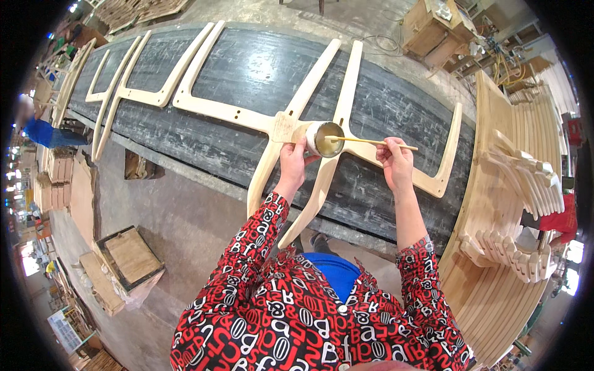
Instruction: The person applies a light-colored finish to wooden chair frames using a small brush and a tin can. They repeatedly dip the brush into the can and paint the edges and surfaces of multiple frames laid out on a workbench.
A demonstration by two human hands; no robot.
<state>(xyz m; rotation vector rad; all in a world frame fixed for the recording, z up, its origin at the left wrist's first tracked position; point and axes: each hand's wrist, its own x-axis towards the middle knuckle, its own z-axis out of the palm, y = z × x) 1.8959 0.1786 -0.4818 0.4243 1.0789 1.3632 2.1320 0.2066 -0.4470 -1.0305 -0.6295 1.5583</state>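
My left hand (292,163) is closed around the near left side of a small round can (314,147) with pale yellowish liquid in it. Against the can's left side sits a flat piece of light wood (283,126) with handwriting on it; whether it is fixed to the can I cannot tell. Between the fingers of my right hand (396,164) is a thin wooden stick (366,141), its left end inside the can. Under and around the can lie pale wooden chair-frame parts (263,173), with curved legs reaching past the bench's near edge.
More wooden frames (158,98) lie in a row leftward along the dark, scuffed bench (247,74). Stacked curved wooden parts (513,253) rise at the right. A wooden box (132,256) stands on the floor at left. A person in blue (52,133) is at far left.
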